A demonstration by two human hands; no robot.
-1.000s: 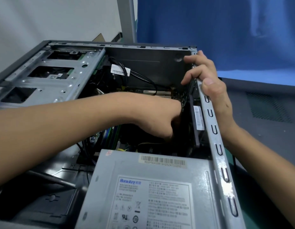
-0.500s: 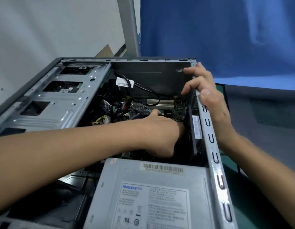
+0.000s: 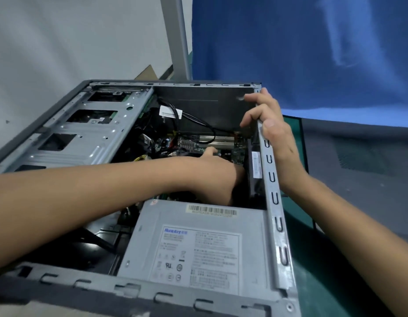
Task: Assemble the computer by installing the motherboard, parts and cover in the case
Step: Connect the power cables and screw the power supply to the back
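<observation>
The motherboard (image 3: 232, 152) lies in the open case (image 3: 273, 202), showing near its far right corner; the left hand (image 3: 216, 177) reaches down over it, fingers hidden, so its grip cannot be told. The right hand (image 3: 274, 131) grips the case's right edge, fingers curled over the rim. The power supply (image 3: 198, 243) fills the near right corner, the drive cage (image 3: 84, 136) the far left — all on a green-matted worktop (image 3: 313, 271).

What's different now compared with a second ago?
The left hand, deep in the case, barely shifted; its thumb now shows over the motherboard. Nothing was visibly taken or released. The right hand keeps its grip on the case rim; mainly the camera tilted up.
</observation>
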